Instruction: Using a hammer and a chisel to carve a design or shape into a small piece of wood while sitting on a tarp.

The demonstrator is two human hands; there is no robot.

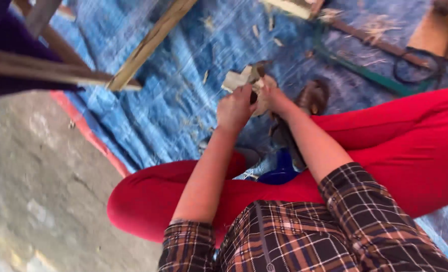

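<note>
My left hand [235,108] and my right hand [277,99] meet in front of me, both closed around a pale, chunky piece of wood [240,78] with a dark part at its top. The piece is blurred, so its exact shape is unclear. My forearms come out of rolled plaid sleeves [355,191]. I sit on a blue woven tarp [183,90] with my legs in red trousers [410,146] folded either side of the hands. A dark blue object [280,171] lies between my legs, partly hidden by my right forearm.
Wooden slats [148,45] slant across the upper left. A long stick and a green-handled tool [375,75] lie on the tarp at upper right, among wood shavings. Bare concrete floor [37,181] lies left of the tarp's red edge. A brown rounded object [313,95] sits behind my right hand.
</note>
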